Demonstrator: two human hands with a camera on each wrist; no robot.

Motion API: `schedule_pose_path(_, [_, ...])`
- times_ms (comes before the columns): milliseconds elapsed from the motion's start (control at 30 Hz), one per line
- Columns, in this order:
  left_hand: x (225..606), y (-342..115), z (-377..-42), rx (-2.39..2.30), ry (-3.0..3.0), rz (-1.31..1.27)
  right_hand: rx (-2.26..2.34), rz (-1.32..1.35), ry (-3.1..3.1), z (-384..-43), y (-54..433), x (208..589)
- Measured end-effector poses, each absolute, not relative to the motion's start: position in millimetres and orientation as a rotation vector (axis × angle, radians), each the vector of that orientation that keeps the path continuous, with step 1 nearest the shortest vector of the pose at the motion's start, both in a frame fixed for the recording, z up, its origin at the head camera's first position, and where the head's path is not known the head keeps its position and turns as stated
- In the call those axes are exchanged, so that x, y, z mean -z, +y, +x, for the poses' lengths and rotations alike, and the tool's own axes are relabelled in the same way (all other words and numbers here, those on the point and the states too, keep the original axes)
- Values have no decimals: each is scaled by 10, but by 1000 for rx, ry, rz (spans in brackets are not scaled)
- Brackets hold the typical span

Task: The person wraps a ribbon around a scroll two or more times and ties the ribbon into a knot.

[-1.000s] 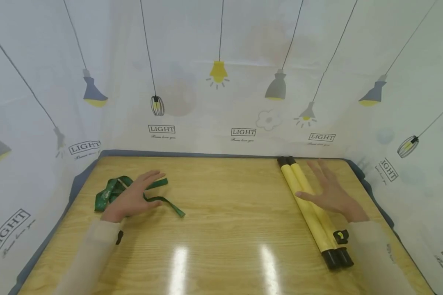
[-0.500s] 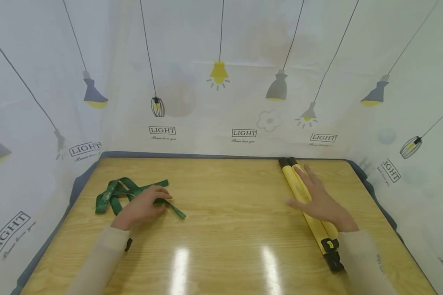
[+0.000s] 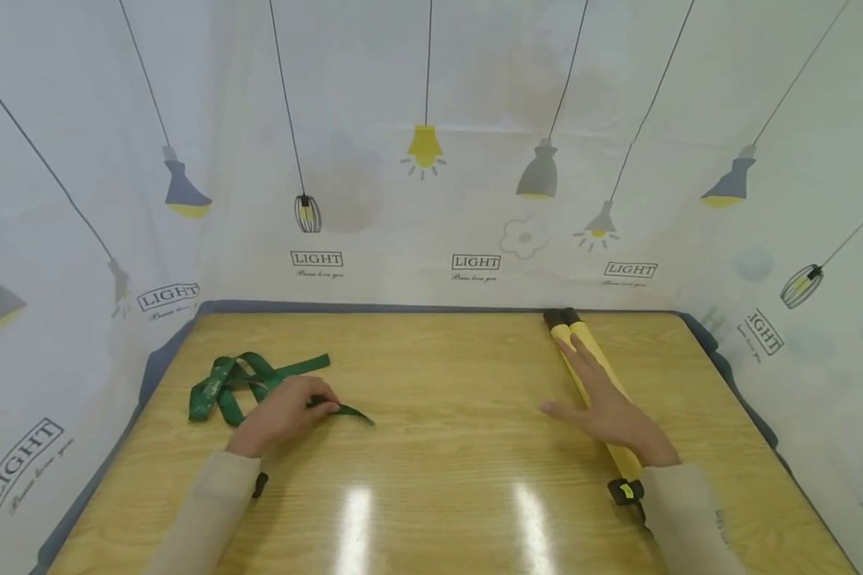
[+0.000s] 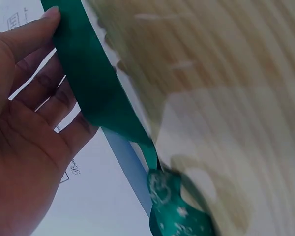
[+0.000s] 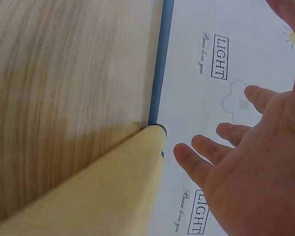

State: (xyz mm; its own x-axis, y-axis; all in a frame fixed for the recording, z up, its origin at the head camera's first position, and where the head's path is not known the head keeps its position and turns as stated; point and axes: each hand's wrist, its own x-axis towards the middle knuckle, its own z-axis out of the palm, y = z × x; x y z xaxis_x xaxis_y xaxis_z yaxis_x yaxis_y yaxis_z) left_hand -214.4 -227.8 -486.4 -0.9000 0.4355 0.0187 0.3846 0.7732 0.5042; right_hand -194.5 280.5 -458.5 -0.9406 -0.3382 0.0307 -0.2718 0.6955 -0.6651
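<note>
Concurrently, the left hand (image 3: 284, 411) pinches the green ribbon (image 3: 212, 391) between thumb and fingers near one end, whose tip projects past the fingertips toward the right hand (image 3: 611, 411); the loose loops lie on the table (image 3: 439, 447) beyond and outward of the left hand. The right hand, fingers spread and grasping nothing, is over two yellow tubes (image 3: 624, 461), their black ends (image 3: 570, 315) beyond its fingertips

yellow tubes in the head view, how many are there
2, side by side on the right of the table: the left yellow tube and the right yellow tube, both partly hidden by the right hand. No third shows.
</note>
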Motion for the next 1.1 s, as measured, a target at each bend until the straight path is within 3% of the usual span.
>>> schedule_pose_path(1100, [4588, -1261, -2025, -1064, 2661, 870, 1275, -745, 2525, -1953, 1856, 4555])
